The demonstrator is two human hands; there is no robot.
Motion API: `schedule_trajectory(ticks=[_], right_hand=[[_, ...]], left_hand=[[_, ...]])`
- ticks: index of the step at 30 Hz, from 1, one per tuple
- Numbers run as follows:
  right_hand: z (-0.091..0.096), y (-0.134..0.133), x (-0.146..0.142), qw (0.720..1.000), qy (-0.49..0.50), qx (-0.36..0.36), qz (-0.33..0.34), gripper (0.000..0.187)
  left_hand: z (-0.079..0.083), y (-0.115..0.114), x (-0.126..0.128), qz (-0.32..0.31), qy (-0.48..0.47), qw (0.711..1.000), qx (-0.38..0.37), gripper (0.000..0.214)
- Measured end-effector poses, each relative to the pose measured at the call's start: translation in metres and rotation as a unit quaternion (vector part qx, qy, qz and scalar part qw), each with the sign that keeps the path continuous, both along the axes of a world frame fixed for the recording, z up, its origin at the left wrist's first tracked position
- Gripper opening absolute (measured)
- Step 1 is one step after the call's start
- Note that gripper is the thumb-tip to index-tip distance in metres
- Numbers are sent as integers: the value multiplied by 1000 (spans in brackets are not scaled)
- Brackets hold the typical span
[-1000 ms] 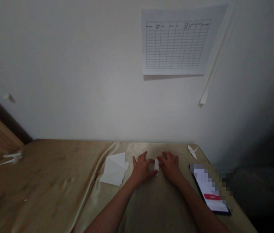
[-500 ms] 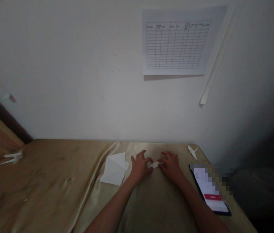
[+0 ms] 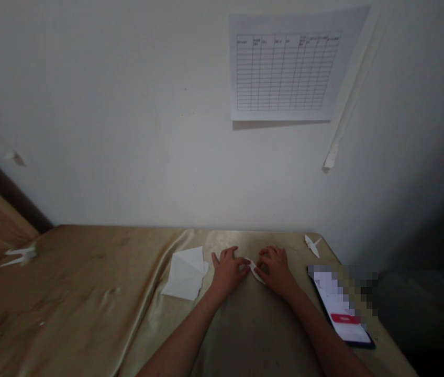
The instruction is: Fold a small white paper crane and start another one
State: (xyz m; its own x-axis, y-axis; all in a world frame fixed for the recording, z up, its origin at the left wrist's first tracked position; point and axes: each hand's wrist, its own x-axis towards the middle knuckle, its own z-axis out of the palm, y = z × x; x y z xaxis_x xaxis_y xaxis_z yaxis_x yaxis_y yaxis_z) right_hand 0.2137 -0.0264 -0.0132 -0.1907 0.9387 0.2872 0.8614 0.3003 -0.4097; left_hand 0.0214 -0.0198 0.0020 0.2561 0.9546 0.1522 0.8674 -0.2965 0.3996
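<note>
A small piece of folded white paper (image 3: 254, 266) is between my two hands, low over the cloth. My left hand (image 3: 228, 270) pinches its left end between thumb and index finger, the other fingers curled loosely above. On the other side my right hand (image 3: 275, 270) has thumb and fingertips closed on the paper, which slants down toward me beneath that hand. Fingers cover much of the paper, so its exact folds are hidden. Left of my left hand lie creased white paper sheets (image 3: 185, 275), one with a ragged edge.
A satin gold cloth (image 3: 80, 293) covers the table, with a raised fold left of the sheets. A folded paper bird (image 3: 312, 246) lies at the back right, above a lit phone (image 3: 342, 309). More folded paper shapes (image 3: 21, 255) are at left. A printed grid sheet (image 3: 285, 73) hangs on the wall.
The paper has turned from lying nearly level between my fingertips to a slant, its lower end showing below my right hand. Both hands have drawn slightly closer together.
</note>
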Motion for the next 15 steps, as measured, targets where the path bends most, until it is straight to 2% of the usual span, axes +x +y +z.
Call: schedule_trajectory(ticks=[7,15], right_hand=[[0,1,1,1000,5,-15,3,8],[2,2,1,999,16,-50,12,15]], left_hand=[[-6,2,1,17,16,1000,6,30],[-3,4,-2,5,30,999,-19,41]])
